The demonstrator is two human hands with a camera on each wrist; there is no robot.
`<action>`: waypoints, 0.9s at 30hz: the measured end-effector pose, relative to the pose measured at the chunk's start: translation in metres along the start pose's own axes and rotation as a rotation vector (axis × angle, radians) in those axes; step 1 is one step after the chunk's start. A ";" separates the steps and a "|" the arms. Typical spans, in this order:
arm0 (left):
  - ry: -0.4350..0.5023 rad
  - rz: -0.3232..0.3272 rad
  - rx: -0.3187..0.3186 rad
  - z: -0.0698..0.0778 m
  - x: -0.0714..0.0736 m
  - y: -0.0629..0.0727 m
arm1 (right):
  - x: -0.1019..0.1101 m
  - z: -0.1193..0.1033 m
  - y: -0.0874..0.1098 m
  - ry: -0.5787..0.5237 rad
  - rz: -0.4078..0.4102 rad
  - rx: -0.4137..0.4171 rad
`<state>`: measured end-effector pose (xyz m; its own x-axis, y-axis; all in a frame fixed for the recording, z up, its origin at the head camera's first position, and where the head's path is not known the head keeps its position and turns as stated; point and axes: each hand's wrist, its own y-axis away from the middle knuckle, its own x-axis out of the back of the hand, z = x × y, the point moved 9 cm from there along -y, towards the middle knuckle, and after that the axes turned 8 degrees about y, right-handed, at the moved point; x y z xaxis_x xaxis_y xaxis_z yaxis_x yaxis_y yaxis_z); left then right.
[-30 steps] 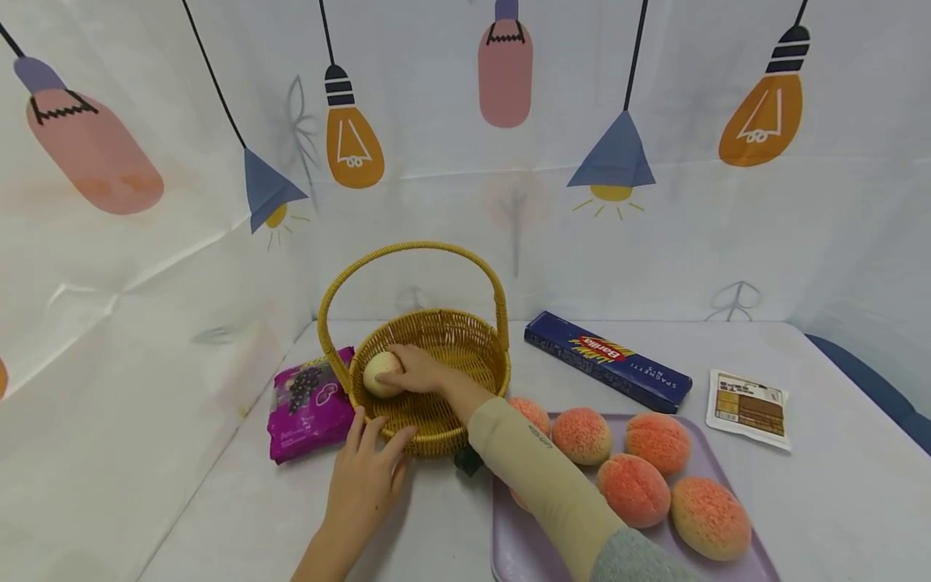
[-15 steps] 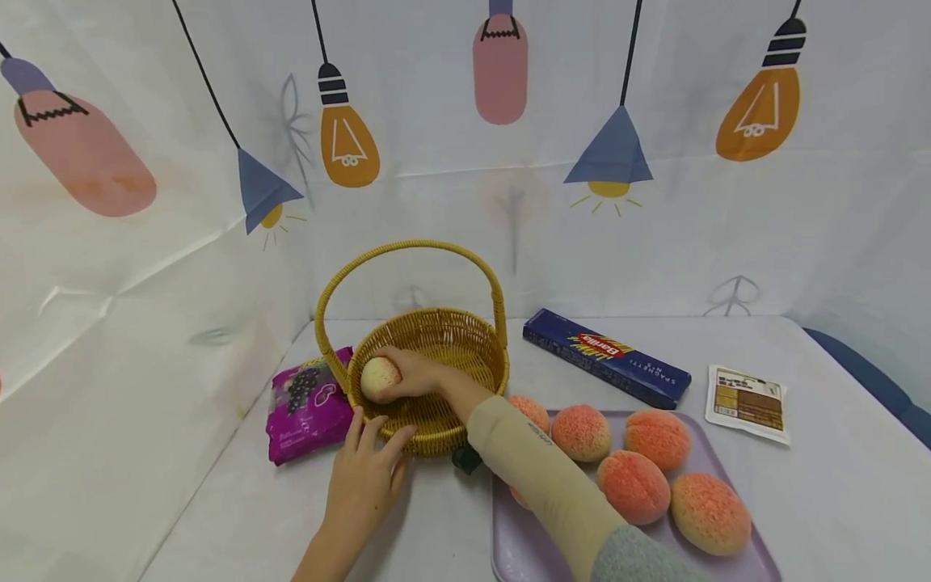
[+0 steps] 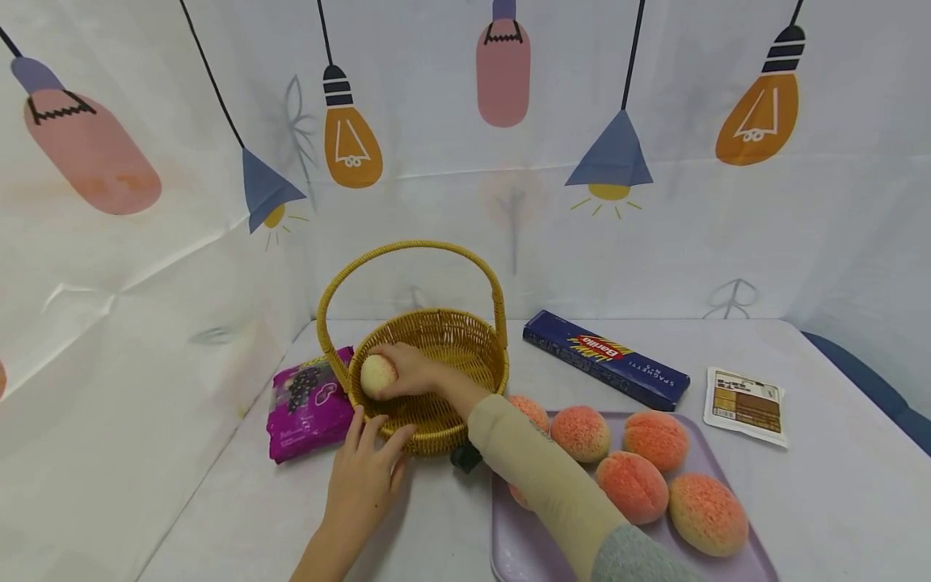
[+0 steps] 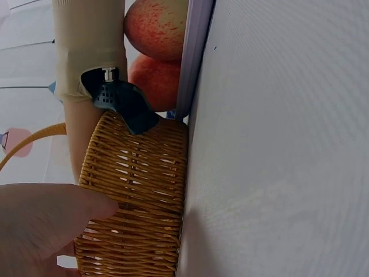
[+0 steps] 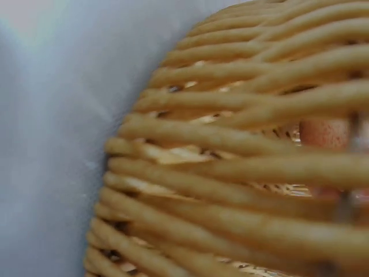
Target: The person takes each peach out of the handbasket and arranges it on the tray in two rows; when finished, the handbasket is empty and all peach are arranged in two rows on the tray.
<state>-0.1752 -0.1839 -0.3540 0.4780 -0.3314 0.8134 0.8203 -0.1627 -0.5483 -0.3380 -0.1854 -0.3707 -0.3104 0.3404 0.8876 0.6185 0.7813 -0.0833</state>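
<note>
In the head view, my right hand [image 3: 409,372] grips a pale, pink-flushed peach [image 3: 378,377] inside the yellow wicker basket [image 3: 473,343], against its left wall. Fingers spread, my left hand [image 3: 366,473] touches the basket's front-left rim. Its thumb [image 4: 98,205] lies against the woven outer wall in the left wrist view, where its other fingers are mostly hidden. Close wicker strands of the basket [image 5: 242,109] fill much of the right wrist view, with a reddish peach [image 5: 324,134] glimpsed through a gap; the right hand cannot be seen there.
A purple tray [image 3: 534,550] with several peaches [image 3: 633,487] stands at the right, partly under the right sleeve. Behind it lie a blue spaghetti box [image 3: 607,360] and a flat packet [image 3: 745,406]. A purple bag [image 3: 309,412] lies left of the basket, whose tall handle [image 3: 418,244] arches above.
My right hand and the peach have shifted very slightly left inside the basket, and the hand's grip has turned a little. The left hand stays at the rim.
</note>
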 end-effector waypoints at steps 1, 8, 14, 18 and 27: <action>0.002 -0.003 0.002 0.000 0.000 0.000 | 0.002 -0.001 0.001 -0.006 0.006 0.004; 0.005 0.017 -0.008 0.002 -0.001 0.002 | 0.006 -0.005 0.006 -0.064 -0.009 0.042; 0.017 0.064 -0.041 0.006 0.002 0.002 | 0.025 -0.011 0.013 -0.130 0.019 0.062; 0.013 0.061 -0.051 0.006 0.002 0.001 | 0.041 -0.012 0.022 -0.181 0.047 0.084; -0.009 0.008 -0.021 0.002 0.000 0.000 | 0.070 -0.015 0.049 -0.201 0.095 0.137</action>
<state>-0.1741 -0.1825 -0.3536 0.4870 -0.3246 0.8109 0.8100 -0.1794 -0.5583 -0.3189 -0.1305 -0.3056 -0.4016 0.5021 0.7659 0.5524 0.7998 -0.2347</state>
